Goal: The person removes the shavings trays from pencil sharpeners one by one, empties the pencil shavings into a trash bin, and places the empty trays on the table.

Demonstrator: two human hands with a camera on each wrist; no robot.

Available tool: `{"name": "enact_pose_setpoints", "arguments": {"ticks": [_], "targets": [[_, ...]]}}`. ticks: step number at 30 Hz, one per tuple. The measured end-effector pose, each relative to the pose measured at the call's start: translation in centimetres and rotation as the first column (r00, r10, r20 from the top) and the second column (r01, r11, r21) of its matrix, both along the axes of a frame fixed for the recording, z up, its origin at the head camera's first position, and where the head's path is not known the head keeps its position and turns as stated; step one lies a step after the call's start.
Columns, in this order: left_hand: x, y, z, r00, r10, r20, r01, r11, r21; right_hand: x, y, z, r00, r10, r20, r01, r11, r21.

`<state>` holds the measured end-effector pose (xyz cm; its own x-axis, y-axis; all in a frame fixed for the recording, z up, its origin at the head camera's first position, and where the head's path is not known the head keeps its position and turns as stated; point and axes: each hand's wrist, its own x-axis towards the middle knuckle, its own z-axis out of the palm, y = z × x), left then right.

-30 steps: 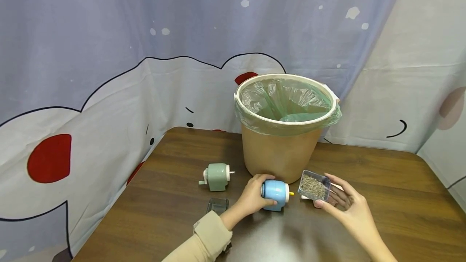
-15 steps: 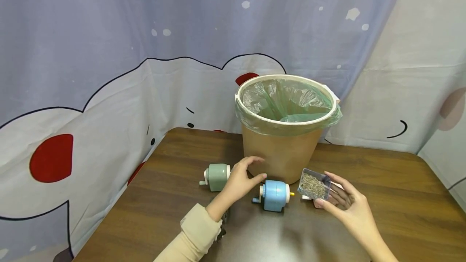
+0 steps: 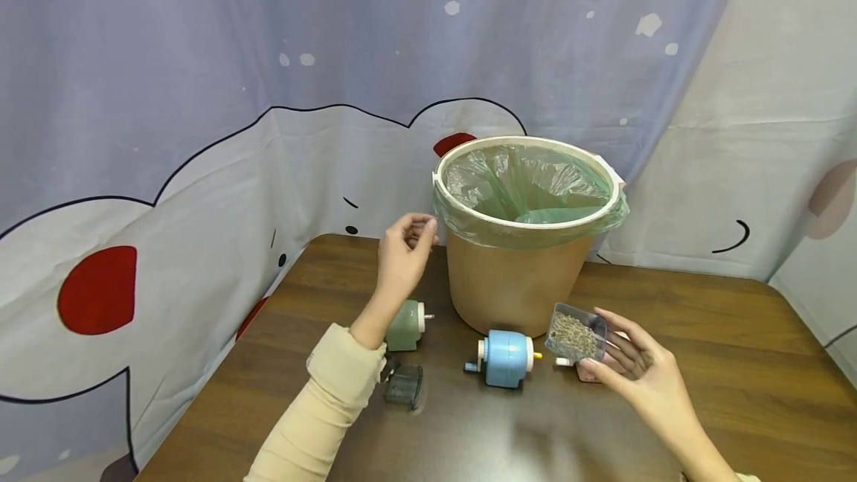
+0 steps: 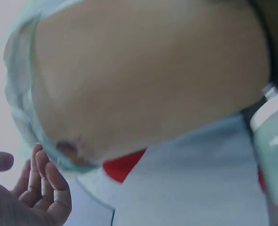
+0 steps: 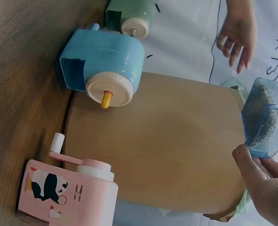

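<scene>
My right hand [image 3: 652, 378] holds a clear bluish sharpener drawer [image 3: 574, 333] of pencil shavings by its sides, thumb low and fingers behind. It is above the table, in front of the bin's right side. My left hand [image 3: 403, 251], empty with loosely bent fingers, is raised at the left of the bin's bag-covered rim. Below its wrist is the green pencil sharpener [image 3: 405, 326], partly covered by the forearm. The blue pencil sharpener [image 3: 506, 358], its drawer slot hollow in the right wrist view, stands between the hands. A pink panda sharpener [image 5: 66, 193] is behind the held drawer.
A tan bin [image 3: 515, 281] lined with a green plastic bag [image 3: 529, 236] stands at the back of the wooden table [image 3: 723, 363]. A dark see-through drawer [image 3: 405, 385] lies near the left forearm. A patterned curtain [image 3: 348, 36] hangs behind.
My left hand has let go of the blue sharpener and moved up and left to the bin's rim. The right hand has raised the drawer slightly.
</scene>
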<state>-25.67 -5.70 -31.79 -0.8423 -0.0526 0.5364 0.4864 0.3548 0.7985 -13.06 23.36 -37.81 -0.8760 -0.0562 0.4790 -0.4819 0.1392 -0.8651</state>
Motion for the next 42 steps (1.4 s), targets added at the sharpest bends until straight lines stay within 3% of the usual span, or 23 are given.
{"name": "enact_pose_setpoints", "arguments": {"ticks": [4,9,12,17,22,25,30,35,42], "targets": [[-2.1,-0.2,2.5,0.994,0.106,-0.008,-0.106,0.994,-0.021,-0.1,-0.2,0.2,1.0,0.026,0.001,-0.026,1.0,-0.011],[-4.8,0.2,4.7,0.98,0.193,-0.048,-0.199,0.953,-0.23,0.0,-0.4,0.3,0.999,0.034,-0.003,-0.034,0.999,-0.023],[-6.3,0.5,5.8,0.972,0.232,-0.024,-0.224,0.902,-0.368,0.0,-0.5,0.4,1.0,0.031,0.001,-0.031,0.999,-0.015],[-8.4,1.2,7.2,0.942,0.325,0.086,-0.218,0.784,-0.581,0.0,-0.8,0.7,1.0,0.031,0.004,-0.031,0.999,0.009],[-9.7,2.4,8.2,0.914,0.385,0.13,-0.201,0.707,-0.679,0.0,-1.2,1.0,1.0,0.027,-0.003,-0.027,0.998,0.051],[-10.1,3.1,8.2,0.896,0.421,0.139,-0.22,0.694,-0.686,-0.1,-1.4,1.2,0.999,0.039,-0.017,-0.038,0.998,0.058],[-10.4,3.7,7.4,0.863,0.479,0.159,-0.266,0.7,-0.663,0.1,-1.9,1.4,0.998,0.063,-0.028,-0.062,0.997,0.041],[-10.3,4.0,6.9,0.857,0.496,0.137,-0.297,0.694,-0.656,0.0,-2.3,2.1,0.995,0.055,-0.078,-0.051,0.997,0.05],[-10.3,4.2,6.8,0.853,0.513,0.094,-0.323,0.661,-0.677,-1.3,-3.0,4.9,0.988,-0.001,-0.155,0.02,0.993,0.115]]}}
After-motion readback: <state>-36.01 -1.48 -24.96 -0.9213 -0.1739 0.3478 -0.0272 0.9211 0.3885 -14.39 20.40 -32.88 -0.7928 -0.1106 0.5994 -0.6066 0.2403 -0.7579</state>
